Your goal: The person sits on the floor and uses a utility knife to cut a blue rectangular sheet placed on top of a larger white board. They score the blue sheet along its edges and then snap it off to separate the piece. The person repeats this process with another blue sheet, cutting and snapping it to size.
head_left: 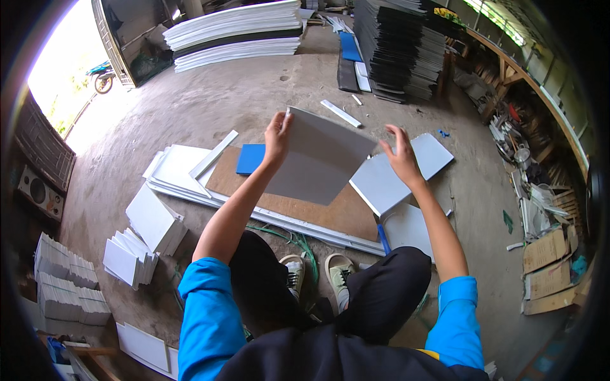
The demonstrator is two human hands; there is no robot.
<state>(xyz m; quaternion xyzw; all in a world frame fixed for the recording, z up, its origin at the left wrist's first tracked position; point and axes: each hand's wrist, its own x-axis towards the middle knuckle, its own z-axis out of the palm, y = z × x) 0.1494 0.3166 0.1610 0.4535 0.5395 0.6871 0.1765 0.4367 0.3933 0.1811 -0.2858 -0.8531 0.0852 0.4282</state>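
Observation:
A flat light-grey rectangular sheet [323, 157] is held up in front of me, tilted, above a brown board [343, 218]. My left hand [277, 138] pinches it at its upper left corner. Just off its right corner is my right hand [402, 155], fingers apart and holding nothing. Beneath the brown board lies a stack of white sheets [176, 170], and a blue piece [250, 158] rests near the board's far left. White panels [419, 159] lie to the right, below my right hand. A slim blue object [384, 240] sits at the board's near right corner.
Bundles of white cut sheets [152, 222] stand on the floor at left, with more stacks [70, 286] beyond. Tall piles of black sheets [387, 54] and white sheets [235, 32] rise at the back. Cardboard [545, 251] and scrap line the right wall. Green strapping [308, 246] lies near my feet.

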